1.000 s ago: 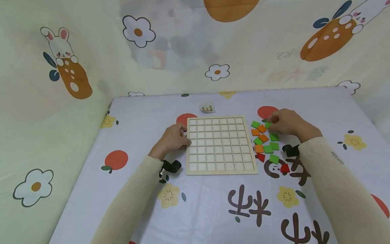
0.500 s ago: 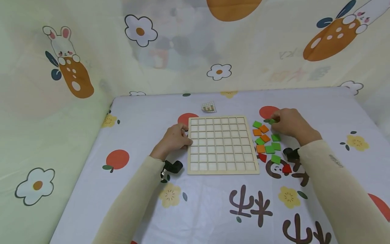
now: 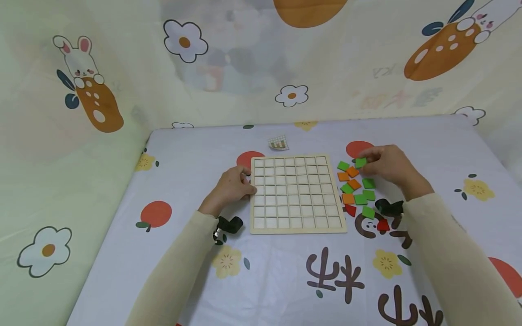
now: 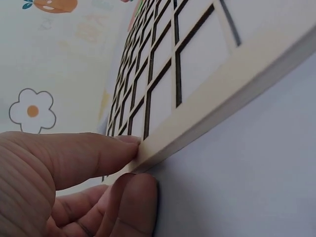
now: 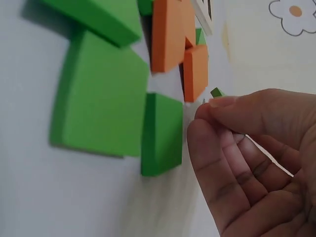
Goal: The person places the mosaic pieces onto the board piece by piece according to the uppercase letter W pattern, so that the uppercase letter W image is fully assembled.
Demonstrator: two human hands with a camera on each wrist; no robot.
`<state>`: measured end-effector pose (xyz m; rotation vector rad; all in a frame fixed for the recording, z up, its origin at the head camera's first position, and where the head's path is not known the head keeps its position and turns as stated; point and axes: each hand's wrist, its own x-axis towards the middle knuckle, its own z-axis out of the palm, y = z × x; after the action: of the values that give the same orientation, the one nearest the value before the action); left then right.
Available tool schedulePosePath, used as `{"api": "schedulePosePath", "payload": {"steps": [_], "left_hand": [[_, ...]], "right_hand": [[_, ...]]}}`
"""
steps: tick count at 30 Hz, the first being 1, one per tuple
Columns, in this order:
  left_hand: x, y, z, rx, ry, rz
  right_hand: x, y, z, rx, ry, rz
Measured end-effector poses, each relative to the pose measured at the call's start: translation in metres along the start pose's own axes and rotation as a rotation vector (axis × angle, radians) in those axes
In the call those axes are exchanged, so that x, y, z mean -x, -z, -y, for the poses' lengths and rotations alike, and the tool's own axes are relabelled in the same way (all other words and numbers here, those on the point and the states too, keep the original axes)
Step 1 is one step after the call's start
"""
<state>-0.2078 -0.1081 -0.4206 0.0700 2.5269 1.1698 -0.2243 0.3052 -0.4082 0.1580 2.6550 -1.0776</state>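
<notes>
1. Head view: the board (image 3: 298, 194) lies flat on the desk (image 3: 261, 280), and no tile shows in its cells. The left hand (image 3: 231, 184) grips its left edge. Well apart from it, beyond the board's right side, the right hand (image 3: 389, 167) pinches a green tile (image 3: 360, 163) at the far end of the loose tiles (image 3: 354, 184), which are green and orange. Two red pieces (image 3: 382, 225) lie at the near end. The step in hand looks like taking up one tile while the board is steadied.

2. Left wrist view: the thumb (image 4: 94, 155) presses the board's rim from above, with curled fingers (image 4: 138, 205) against its side or underside; I cannot tell which. This hold seems right for steadying the board.

3. Right wrist view: thumb and forefinger meet at the tips, a green corner showing just beyond them; most of that tile is hidden. Whether it is clear of the desk, I cannot tell. The next move probably calls for a firm pinch and a lift that avoids nudging the neighbouring tiles.
</notes>
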Motion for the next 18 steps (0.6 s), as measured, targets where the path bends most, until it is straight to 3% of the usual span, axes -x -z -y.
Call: {"api": "schedulePosePath", "payload": {"steps": [10, 18], "left_hand": [[0.003, 0.0, 0.003, 0.025, -0.02, -0.019], [0.002, -0.001, 0.006, 0.059, -0.029, -0.029]], "right_hand": [[0.005, -0.009, 0.0, 0.042, 0.039, -0.078], [0.007, -0.016, 0.003, 0.048, 0.106, -0.078]]}}
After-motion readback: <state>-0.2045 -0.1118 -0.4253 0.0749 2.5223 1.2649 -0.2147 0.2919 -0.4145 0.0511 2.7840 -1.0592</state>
